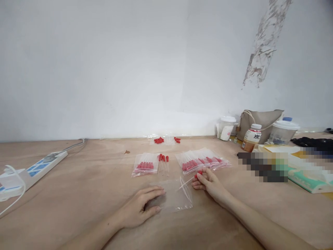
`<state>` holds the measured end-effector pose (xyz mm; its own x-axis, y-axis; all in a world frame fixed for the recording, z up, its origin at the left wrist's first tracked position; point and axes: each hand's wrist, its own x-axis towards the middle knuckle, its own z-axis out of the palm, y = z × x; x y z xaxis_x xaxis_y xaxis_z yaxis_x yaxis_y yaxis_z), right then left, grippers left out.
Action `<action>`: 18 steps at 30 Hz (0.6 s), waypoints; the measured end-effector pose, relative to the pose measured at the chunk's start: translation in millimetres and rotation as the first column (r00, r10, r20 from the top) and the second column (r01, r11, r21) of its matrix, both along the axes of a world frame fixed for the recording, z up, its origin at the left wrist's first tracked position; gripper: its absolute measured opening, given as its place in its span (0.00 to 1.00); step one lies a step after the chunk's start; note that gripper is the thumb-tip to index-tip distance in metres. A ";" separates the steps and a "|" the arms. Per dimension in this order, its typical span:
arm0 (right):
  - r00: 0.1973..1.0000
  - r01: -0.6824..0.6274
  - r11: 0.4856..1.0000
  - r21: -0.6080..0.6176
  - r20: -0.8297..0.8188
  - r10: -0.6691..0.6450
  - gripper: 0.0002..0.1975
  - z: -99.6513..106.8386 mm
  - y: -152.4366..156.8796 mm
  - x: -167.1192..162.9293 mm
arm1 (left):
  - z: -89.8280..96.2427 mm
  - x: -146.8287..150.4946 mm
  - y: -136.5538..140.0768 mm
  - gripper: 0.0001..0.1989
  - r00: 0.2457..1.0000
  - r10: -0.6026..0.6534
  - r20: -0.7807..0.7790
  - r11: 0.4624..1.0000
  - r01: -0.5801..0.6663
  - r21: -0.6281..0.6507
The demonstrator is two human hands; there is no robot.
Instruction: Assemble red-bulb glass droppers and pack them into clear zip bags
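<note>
A clear zip bag [170, 198] lies flat on the table in front of me, its mouth raised a little on the right. My left hand [142, 206] rests on the bag's left part, thumb and fingers apart. Between the fingertips of my right hand [209, 182] is the red bulb of a dropper [199, 173]. Its thin clear tube slants down to the left, and the tip is at the bag's mouth; I cannot tell how far inside it is. Just beyond the bag lie several loose red-bulbed droppers [163, 159].
Filled dropper bags lie in a left pile [144, 166] and a right pile [200, 160]. Red bulbs [159, 140] lie by the wall. A power strip [39, 170] is at left. At right stand a lidded cup [227, 129], a bottle [252, 138], a pouch [262, 119] and a tissue pack [309, 178].
</note>
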<state>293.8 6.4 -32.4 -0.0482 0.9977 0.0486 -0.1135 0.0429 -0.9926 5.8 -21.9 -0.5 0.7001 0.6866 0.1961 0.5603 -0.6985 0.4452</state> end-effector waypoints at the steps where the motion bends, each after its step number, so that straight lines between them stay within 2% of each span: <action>1: 0.996 -0.070 0.998 0.001 0.049 0.069 0.18 2.2 -1.5 4.7 | 0.1 0.1 0.0 0.22 1.000 -0.003 0.003 1.000 0.003 -0.002; 3: 0.975 -0.171 0.985 0.007 0.146 0.168 0.17 7.4 -3.4 15.0 | 0.1 0.4 0.5 0.22 1.000 -0.010 0.003 1.000 0.010 -0.002; 6: 0.964 -0.189 0.982 0.016 0.194 0.182 0.16 15.7 -3.2 29.5 | 0.0 0.9 1.1 0.22 1.000 -0.017 -0.009 1.000 0.017 0.001; 12: 0.978 -0.114 0.993 -0.007 0.176 0.114 0.16 27.1 1.4 46.5 | 1.3 1.2 0.7 0.21 0.999 -0.023 -0.032 1.000 0.023 0.001; 18: 0.998 0.036 0.996 -0.080 0.057 -0.032 0.11 24.6 8.0 54.1 | 1.4 1.7 1.1 0.21 1.000 -0.024 -0.020 1.000 0.024 -0.009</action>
